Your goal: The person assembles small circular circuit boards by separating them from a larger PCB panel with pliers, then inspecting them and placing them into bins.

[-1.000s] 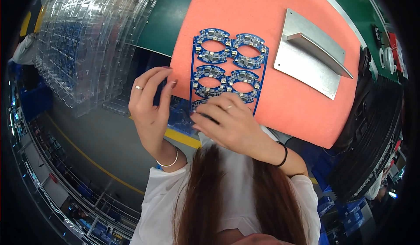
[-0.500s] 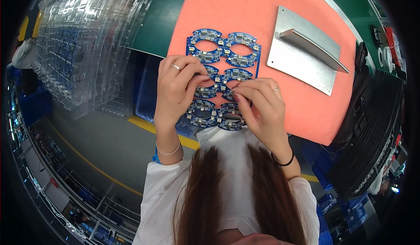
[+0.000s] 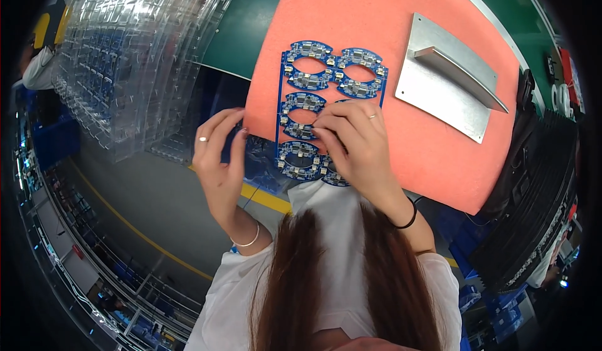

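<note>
A blue circuit board panel [image 3: 310, 83], made of several ring-shaped boards with oval openings, lies on the pink mat [image 3: 351, 12]. Its near end reaches past the mat's edge. My right hand [image 3: 354, 141] is over the middle row, fingers bent together and tips closed on the panel near its centre; it hides much of the right-hand board there. Off to the left of the panel, beyond the mat's edge, my left hand [image 3: 219, 163] is raised with thumb and fingers apart. Nothing shows clearly between them.
A metal plate with an upright fin [image 3: 445, 78] sits on the mat's right side. Stacked clear plastic trays [image 3: 125, 56] stand at the left, some holding blue boards. Blue bins lie below the mat's edge, and black ridged material [image 3: 533, 200] is at the right.
My left hand has let go of the panel and moved left and nearer. My right hand's fingertips have shifted left to the panel's middle. The whole view has shifted slightly.
</note>
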